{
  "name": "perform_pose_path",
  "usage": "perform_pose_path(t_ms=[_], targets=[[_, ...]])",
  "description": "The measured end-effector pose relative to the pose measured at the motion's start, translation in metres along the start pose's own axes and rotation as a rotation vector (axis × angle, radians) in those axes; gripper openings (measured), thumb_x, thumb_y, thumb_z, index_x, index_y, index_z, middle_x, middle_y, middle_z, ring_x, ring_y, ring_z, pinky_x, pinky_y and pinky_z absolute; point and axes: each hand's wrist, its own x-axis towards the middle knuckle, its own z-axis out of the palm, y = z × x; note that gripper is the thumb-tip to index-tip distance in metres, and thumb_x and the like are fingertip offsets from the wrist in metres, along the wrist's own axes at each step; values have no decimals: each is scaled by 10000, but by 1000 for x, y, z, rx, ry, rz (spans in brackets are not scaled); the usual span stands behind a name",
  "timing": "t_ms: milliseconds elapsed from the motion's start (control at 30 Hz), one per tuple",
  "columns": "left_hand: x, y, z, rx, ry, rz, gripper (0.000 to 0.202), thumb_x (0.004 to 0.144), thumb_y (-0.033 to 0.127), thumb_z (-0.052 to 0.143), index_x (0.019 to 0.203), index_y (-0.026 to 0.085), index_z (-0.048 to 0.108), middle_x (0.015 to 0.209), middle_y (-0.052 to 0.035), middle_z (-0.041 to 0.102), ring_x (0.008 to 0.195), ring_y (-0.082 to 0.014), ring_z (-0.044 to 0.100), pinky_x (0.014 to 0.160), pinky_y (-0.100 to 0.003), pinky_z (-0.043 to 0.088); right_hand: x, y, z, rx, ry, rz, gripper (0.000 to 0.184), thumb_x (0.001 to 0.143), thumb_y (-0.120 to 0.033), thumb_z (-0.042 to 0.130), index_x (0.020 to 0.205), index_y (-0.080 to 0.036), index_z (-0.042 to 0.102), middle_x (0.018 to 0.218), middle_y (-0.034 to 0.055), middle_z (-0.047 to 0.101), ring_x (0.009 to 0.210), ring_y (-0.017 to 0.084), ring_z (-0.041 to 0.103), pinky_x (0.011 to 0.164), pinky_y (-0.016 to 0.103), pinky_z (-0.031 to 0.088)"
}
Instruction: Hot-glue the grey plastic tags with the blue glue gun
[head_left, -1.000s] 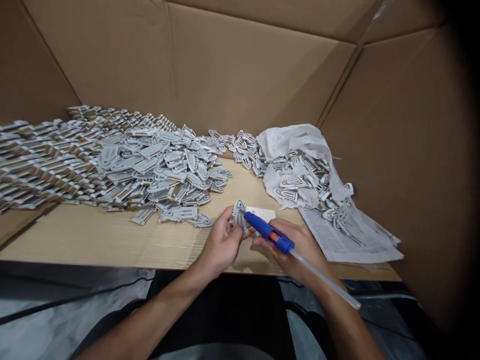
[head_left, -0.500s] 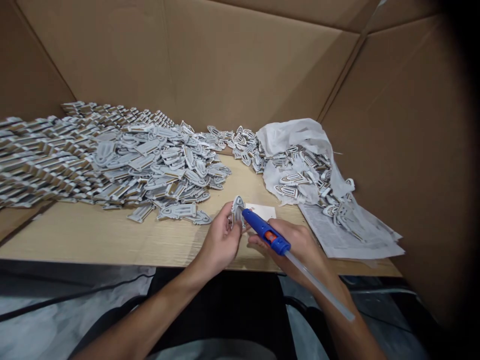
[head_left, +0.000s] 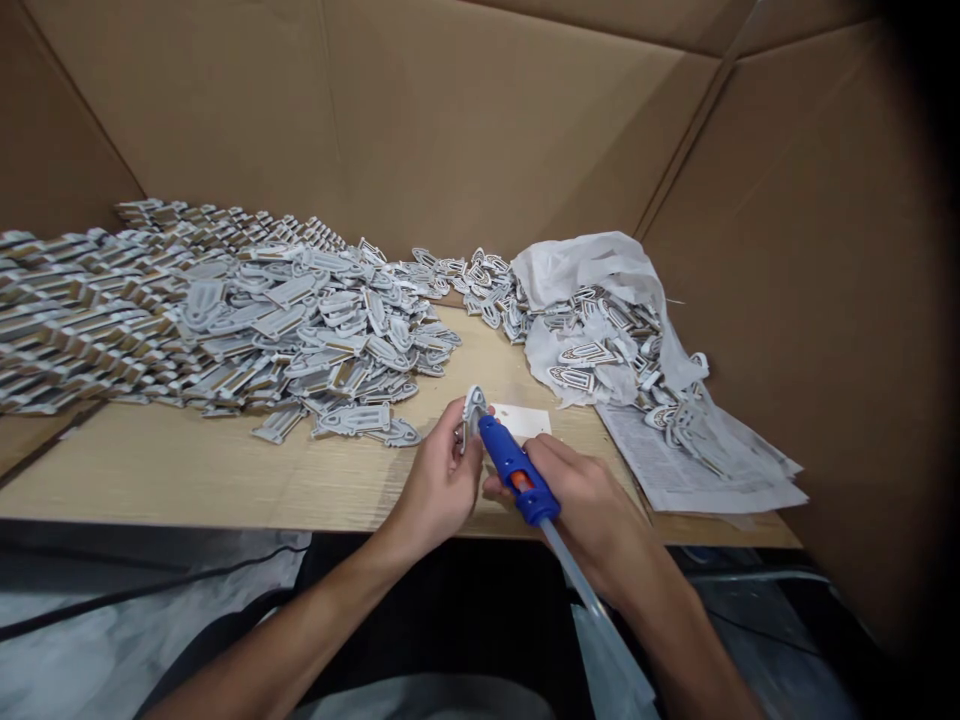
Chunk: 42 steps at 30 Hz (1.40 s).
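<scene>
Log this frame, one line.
left hand holds grey clip | right hand holds blue glue gun, tip at clip | nearby: white card, clip pile

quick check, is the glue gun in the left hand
No, the glue gun is in the right hand, while the left hand holds a grey piece.

Cardboard tabletop | grey clip pile | newspaper | tissue paper | white card

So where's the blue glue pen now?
In the head view, the blue glue pen sits in the right hand, its tip beside the grey plastic piece held by the left hand, near a white card.
</scene>
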Motion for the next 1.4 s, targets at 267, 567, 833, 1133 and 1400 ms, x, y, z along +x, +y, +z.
perform_pose_path(t_ms=[267,567,833,1133,1400], targets=[[1,3,3,-86,65,-65,490,870,459,784,1207,217,521,998,-59,731,866,-171,707,803,-265,562,0,-16,0,-259,207,-67,132,1004,-226,562,873,-218,554,809,41,646,628,190,619,560,318,342],[4,14,8,-216,15,-140,403,849,363,809,990,189,475,919,-69,757,793,-165,736,860,-343,583,-1,5,-33,73,579,239,322,978,-513,652,817,-237,607,739,22,597,669,194,576,648,310,447],[6,16,5,-140,49,-86,292,829,358,816,844,122,646,808,-21,642,736,-82,580,670,-180,449,-10,27,-54,194,352,234,379,955,-532,670,755,-229,558,660,-17,520,611,162,500,588,289,385],[3,11,5,-71,30,-81,264,904,371,710,857,172,544,770,24,524,681,-73,500,583,-170,409,-1,22,-44,236,20,13,371,952,-469,720,740,-208,565,712,-25,515,641,138,477,591,272,364],[4,9,4,-67,11,-28,302,910,384,700,806,178,506,721,42,484,627,-67,455,544,-172,370,3,22,-38,291,-32,29,296,967,-466,705,835,-212,632,816,-6,573,682,144,497,654,269,428]])
